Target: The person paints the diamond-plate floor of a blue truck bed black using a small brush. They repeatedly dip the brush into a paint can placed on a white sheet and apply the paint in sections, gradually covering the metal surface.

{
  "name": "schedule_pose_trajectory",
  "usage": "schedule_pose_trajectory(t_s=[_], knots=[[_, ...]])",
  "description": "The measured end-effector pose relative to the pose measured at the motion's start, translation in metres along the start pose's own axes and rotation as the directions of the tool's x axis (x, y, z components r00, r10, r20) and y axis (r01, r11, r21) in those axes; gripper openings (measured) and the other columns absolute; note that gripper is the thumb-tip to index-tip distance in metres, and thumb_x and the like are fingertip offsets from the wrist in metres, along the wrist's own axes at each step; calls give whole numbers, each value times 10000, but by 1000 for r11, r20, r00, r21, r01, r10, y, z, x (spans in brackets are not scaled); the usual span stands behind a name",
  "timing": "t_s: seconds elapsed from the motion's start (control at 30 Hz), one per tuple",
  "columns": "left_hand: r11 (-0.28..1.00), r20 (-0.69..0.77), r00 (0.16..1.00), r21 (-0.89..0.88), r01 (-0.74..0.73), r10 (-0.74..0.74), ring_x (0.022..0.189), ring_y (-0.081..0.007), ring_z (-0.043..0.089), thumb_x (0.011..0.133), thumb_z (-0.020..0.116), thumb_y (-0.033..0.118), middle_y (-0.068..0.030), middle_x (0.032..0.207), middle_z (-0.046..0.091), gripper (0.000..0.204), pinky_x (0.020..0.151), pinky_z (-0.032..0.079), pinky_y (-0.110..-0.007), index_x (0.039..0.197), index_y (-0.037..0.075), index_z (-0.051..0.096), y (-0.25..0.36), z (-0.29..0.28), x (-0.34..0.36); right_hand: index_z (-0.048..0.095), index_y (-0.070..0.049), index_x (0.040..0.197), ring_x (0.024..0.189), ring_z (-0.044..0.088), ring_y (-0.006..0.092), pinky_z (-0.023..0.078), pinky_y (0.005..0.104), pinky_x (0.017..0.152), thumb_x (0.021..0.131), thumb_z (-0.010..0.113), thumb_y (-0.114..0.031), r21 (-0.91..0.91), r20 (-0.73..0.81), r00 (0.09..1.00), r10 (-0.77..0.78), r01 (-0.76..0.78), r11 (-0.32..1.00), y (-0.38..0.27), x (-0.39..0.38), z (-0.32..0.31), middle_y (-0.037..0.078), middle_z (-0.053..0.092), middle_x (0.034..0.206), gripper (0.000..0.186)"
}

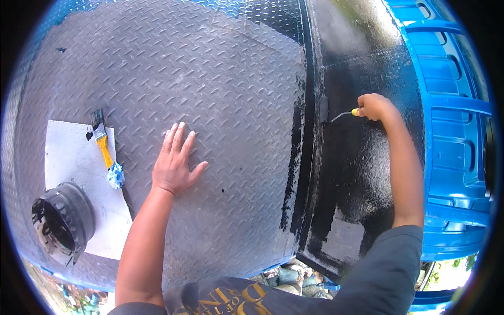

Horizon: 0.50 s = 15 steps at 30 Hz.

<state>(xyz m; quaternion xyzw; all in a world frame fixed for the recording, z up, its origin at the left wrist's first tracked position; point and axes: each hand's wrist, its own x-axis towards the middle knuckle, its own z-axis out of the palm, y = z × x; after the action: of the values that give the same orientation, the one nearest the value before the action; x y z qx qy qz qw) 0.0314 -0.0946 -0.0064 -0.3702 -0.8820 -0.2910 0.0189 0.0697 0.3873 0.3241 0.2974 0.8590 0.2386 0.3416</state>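
A: Pressing the left hand (pixel 176 160) flat, fingers spread, on the grey tread plate (pixel 210 79). Holding nothing there.

B: Gripping a small paint roller (pixel 324 109) in the right hand (pixel 375 106), fingers curled tight round its yellow handle. Roller head touching the dark ridge between the tread plate and the wet black panel (pixel 362 168).

A: Lying well to the left, a yellow-handled brush (pixel 105 147) on a white sheet (pixel 73 157), bristles black.

B: Sitting at that sheet's lower left corner, a black paint pot (pixel 63 220), tilted toward the camera. Running down the far right, a blue frame (pixel 451 131).
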Motion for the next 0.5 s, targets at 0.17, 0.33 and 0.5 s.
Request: schedule_pose_trajectory(t_s=[0.17,0.33,0.5], knots=[[1000,3,1000,14,12,-12,1592,-391,288,900,750,521,-206,1677,371,817,1320,264,-494,1540,74,509,4,-3,2,732,-16,1108,656,686,207,534,374,627,966,779,-230,174,103,988,111,-128,976,17,-2,-2,114,732,807,261],[1000,0,1000,19,11,-11,1587,-398,294,895,750,533,-209,1675,372,820,1318,268,-497,1532,70,521,2,0,-1,738,-12,1108,665,698,202,530,362,616,958,782,-212,90,57,996,65,-70,993,16,0,-14,115,748,796,254],[1000,8,1000,17,20,-20,1585,-407,293,894,749,535,-215,1674,369,821,1316,266,-512,1529,68,523,2,-2,1,771,-1,1022,638,688,188,538,356,581,936,770,-171,112,43,996,74,-79,991,30,13,-48,103,755,793,191]])
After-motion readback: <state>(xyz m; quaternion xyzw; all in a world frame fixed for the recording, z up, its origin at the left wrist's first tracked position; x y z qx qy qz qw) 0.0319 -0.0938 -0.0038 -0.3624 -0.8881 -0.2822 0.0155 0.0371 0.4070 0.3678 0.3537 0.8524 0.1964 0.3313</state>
